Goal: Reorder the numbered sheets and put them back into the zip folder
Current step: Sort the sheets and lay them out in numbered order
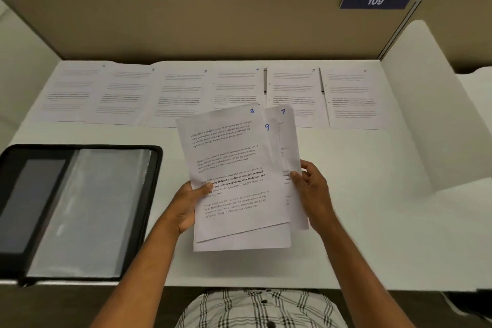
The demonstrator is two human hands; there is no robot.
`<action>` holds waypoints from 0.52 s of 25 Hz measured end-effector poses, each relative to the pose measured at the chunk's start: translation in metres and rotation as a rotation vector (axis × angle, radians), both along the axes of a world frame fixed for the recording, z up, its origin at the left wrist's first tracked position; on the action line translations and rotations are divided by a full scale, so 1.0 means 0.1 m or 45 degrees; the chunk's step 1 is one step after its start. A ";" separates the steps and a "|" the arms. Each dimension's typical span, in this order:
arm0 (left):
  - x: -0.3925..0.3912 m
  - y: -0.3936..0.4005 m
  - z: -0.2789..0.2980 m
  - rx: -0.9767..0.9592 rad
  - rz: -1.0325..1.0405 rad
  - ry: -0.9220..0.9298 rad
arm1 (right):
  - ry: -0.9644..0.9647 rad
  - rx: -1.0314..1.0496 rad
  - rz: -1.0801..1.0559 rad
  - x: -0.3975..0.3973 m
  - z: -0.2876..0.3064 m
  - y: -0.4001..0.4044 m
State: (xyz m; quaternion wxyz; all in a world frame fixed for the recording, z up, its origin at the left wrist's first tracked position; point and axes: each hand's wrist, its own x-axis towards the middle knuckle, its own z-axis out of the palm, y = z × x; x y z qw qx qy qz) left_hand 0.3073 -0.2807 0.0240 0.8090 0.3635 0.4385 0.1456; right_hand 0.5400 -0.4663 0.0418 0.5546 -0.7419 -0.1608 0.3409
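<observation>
Hands (pixel 253 194) (both raised) around sheets (pixel 237 176)

The white desk (pixel 346 194) bears six numbered sheets (pixel 210 93) in a row and an open zip folder (pixel 80 210).

Both bare forearms reach forward, converging. Left hand (pixel 186 204) palm-up, thumb curled over top, pinching. Right hand (pixel 311 189) upright at right side, thumb forward, fingers curled behind, gripping.
</observation>
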 end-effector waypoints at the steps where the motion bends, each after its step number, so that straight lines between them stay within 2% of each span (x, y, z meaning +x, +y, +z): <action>1: -0.14 0.06 0.02 -0.002 0.013 0.009 | 0.012 0.003 -0.020 -0.11 -0.01 0.02; 8: -1.31 0.68 0.02 0.041 0.120 0.091 | -0.030 -0.059 -0.093 -0.81 -0.19 0.32; 13: -1.88 1.11 -0.06 0.062 0.164 0.131 | -0.108 -0.232 -0.136 -1.14 -0.60 0.50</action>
